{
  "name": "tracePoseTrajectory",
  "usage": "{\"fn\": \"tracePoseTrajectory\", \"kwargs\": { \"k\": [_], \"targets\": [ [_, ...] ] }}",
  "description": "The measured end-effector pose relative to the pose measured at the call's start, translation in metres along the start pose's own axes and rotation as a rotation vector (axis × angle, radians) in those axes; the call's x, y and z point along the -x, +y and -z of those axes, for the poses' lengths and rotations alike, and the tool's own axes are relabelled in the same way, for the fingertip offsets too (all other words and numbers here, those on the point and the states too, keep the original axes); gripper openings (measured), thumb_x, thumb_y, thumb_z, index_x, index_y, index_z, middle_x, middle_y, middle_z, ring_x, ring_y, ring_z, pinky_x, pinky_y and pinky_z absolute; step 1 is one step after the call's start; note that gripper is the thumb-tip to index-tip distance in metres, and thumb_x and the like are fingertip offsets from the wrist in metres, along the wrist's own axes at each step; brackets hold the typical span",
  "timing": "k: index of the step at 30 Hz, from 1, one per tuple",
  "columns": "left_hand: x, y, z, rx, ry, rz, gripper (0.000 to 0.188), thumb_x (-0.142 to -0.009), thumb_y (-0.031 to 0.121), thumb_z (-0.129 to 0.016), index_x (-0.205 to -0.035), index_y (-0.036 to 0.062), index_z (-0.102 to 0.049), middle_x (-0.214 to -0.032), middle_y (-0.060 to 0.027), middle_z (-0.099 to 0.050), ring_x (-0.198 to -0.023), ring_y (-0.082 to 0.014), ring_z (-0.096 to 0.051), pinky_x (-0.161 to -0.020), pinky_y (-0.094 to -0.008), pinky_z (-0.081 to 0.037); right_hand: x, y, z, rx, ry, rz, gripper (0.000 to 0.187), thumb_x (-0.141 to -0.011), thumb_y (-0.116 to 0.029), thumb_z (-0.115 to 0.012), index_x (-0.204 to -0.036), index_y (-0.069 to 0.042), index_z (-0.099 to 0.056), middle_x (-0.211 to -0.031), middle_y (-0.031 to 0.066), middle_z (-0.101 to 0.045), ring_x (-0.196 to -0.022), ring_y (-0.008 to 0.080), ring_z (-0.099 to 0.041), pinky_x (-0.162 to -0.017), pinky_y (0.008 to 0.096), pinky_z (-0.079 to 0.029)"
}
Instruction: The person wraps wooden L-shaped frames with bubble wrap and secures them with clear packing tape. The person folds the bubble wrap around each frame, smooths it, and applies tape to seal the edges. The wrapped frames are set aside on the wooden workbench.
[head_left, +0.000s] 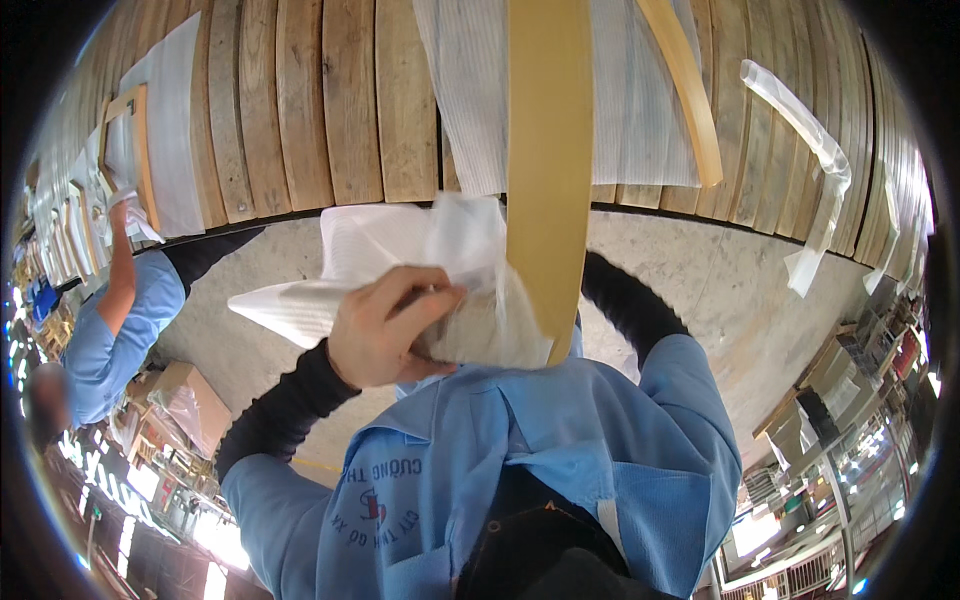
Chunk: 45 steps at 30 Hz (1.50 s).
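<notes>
My left hand (385,330) is shut on a crumpled white foam sheet (400,255). The sheet is bunched around the lower end of a long pale-yellow wooden slat (548,150). That slat runs straight up the middle of the view, over the plank table. My right arm's black sleeve (630,300) reaches in behind the slat. The slat and the foam hide my right hand.
A wooden plank table (300,110) fills the top, with a white foam sheet (620,100), a second thin wooden slat (690,90) and a clear plastic sleeve (815,150) on it. A co-worker in a blue shirt (110,330) works at the left, near a cardboard box (190,400).
</notes>
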<state>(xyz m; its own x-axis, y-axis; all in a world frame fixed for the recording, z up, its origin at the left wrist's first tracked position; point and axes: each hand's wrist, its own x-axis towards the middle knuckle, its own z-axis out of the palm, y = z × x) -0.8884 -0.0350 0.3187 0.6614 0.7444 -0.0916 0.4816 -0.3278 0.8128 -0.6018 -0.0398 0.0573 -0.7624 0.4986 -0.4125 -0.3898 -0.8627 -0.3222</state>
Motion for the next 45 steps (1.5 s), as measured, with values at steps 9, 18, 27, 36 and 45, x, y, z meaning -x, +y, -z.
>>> {"fn": "tracePoseTrajectory", "kwargs": {
  "k": [9,18,27,36,45],
  "targets": [
    [-0.084,-0.112,-0.072,-0.151,0.193,-0.097,0.062,-0.063,0.030,-0.088,-0.117,0.0134,-0.063,-0.117,-0.0067,-0.061,-0.093,-0.0258,-0.069,-0.072,-0.0375,-0.060,0.145,0.112,0.061,0.636,0.384,-0.058,0.045,-0.095,-0.020,-0.067,-0.139,-0.011,-0.061,-0.121,0.0124,-0.070,-0.114,0.0247,-0.065,-0.098,0.0367,-0.051],
    [-0.107,-0.194,-0.145,-0.145,0.141,0.074,0.060,-0.066,0.033,-0.087,-0.117,0.0121,-0.062,-0.116,-0.0083,-0.061,-0.094,-0.0309,-0.068,-0.077,-0.0401,-0.059,0.053,-0.122,0.008,1.395,1.402,1.110,0.028,-0.089,0.009,-0.060,-0.114,-0.002,-0.066,-0.110,0.0121,-0.072,-0.097,0.0246,-0.071,-0.086,0.0349,-0.056],
    [-0.114,-0.217,-0.152,-0.212,0.138,-0.023,0.057,-0.065,0.033,-0.085,-0.114,0.0142,-0.062,-0.115,-0.0097,-0.060,-0.101,-0.0306,-0.067,-0.075,-0.0415,-0.060,-0.257,-0.165,0.016,2.217,1.051,0.637,0.087,-0.099,-0.063,-0.046,-0.156,0.000,-0.032,-0.165,0.0274,-0.021,-0.151,0.0556,-0.012,-0.116,0.0750,-0.015],
    [-0.175,-0.233,-0.107,-0.240,0.068,0.081,0.060,-0.065,0.036,-0.084,-0.117,0.0137,-0.064,-0.119,-0.0088,-0.062,-0.097,-0.0304,-0.069,-0.075,-0.0422,-0.060,-0.275,-0.196,0.021,2.227,0.983,0.657,0.074,-0.099,-0.054,-0.051,-0.151,-0.003,-0.042,-0.163,0.0254,-0.028,-0.149,0.0544,-0.018,-0.109,0.0801,-0.017],
    [-0.124,-0.217,-0.081,-0.140,0.026,0.005,0.065,-0.061,0.029,-0.089,-0.119,0.0120,-0.065,-0.119,-0.0082,-0.060,-0.098,-0.0281,-0.068,-0.079,-0.0392,-0.059,-0.066,-0.309,0.083,2.055,1.644,0.833,0.052,-0.096,-0.048,-0.062,-0.143,-0.027,-0.056,-0.159,0.0174,-0.041,-0.142,0.0483,-0.037,-0.109,0.0632,-0.036]
  ]
}}
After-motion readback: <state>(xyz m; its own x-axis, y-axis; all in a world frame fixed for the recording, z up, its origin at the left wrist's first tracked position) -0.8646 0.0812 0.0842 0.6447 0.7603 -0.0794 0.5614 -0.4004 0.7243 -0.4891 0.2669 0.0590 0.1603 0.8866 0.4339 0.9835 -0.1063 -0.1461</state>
